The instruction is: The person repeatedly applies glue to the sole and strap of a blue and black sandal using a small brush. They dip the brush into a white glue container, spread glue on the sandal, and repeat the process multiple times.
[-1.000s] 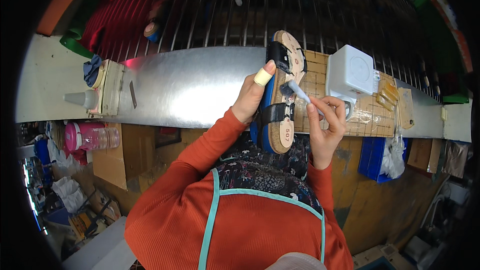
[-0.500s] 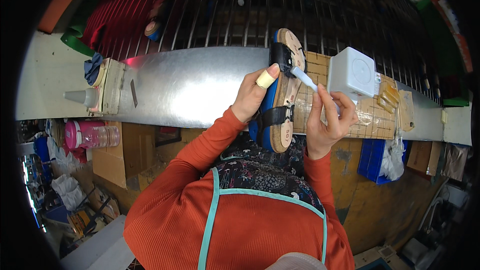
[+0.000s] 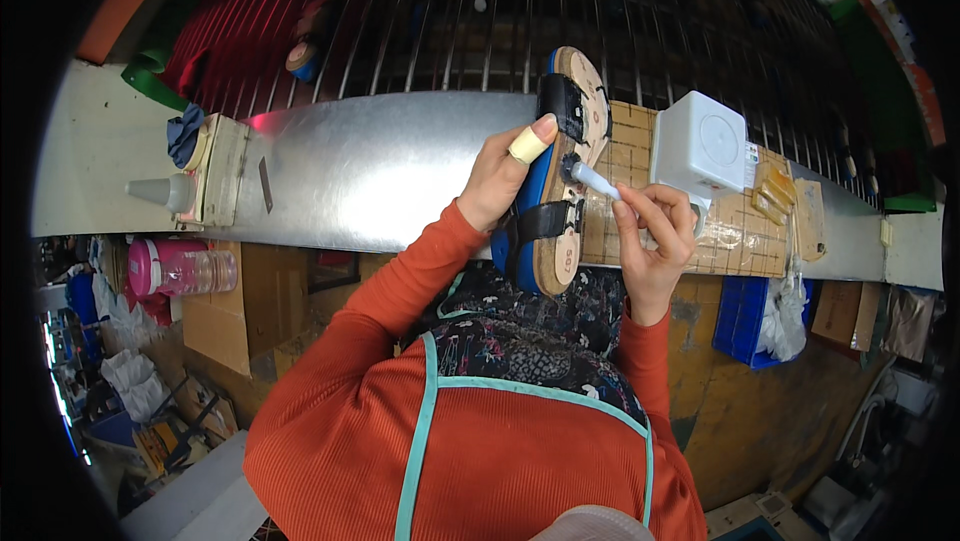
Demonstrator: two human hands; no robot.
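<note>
My left hand [image 3: 503,173] grips an upturned sandal [image 3: 568,253] by its left side, its taped thumb near the upper black strap. The sandal has a cork-coloured underside with a pale layer, black straps folded over its edges, and a blue body beneath. It stands lengthwise in front of me, its lower end past the bench's near edge. Between the fingertips of my right hand [image 3: 655,241] is a small brush [image 3: 597,181] with a pale handle. Its dark tip touches the underside between the two straps. The left fingers behind the sandal are hidden.
A white box-shaped container [image 3: 698,146] stands on a tape-covered cardboard sheet [image 3: 740,241], right of the sandal. Yellowish blocks [image 3: 774,193] lie beyond it. Metal rollers [image 3: 430,31] run behind the steel bench top [image 3: 390,171]. A grey cone [image 3: 165,193] lies at left.
The brush tip has moved down from the upper strap to the part between the straps. My right hand has shifted slightly left, and the sandal has moved slightly up and left.
</note>
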